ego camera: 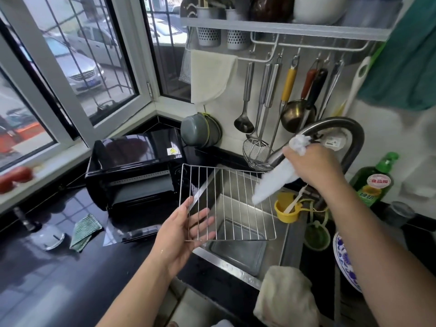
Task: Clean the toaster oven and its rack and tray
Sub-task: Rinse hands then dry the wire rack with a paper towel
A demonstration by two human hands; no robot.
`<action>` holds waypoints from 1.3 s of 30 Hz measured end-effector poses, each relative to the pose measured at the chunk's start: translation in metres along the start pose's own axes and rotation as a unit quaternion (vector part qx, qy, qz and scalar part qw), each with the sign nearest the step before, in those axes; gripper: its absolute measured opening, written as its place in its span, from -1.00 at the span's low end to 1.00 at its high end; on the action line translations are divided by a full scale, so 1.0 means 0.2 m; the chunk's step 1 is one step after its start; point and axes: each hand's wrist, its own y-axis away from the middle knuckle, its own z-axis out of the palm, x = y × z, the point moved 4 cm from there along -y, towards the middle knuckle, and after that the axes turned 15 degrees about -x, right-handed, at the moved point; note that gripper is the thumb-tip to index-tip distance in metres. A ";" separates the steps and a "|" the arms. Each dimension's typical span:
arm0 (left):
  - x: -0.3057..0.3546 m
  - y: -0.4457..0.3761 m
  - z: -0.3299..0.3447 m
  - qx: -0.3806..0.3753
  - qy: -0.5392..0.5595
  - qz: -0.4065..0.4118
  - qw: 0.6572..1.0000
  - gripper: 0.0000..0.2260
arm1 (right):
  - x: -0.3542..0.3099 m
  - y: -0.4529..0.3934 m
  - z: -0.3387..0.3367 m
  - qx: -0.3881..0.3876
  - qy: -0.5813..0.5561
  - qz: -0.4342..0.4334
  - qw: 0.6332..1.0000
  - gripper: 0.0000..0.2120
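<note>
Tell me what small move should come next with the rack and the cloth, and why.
Probably bring the white cloth down onto the rack and wipe along its wires. The left hand holds the rack over the sink, while the right hand grips the cloth just above it.

- green plastic bottle (375, 182) with a round red and white label: chinese characters "食品用"; below them on the green label further characters, too blurred to read.
- glossy black toaster oven (132, 171): yellow and white warning sticker on its top, a triangle sign, its wording too small to read.
</note>
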 end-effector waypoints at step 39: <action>-0.15 -0.08 0.09 -0.025 0.097 -0.074 0.992 -0.67 | -0.32 0.26 0.05 0.014 0.345 -0.488 0.801 -0.82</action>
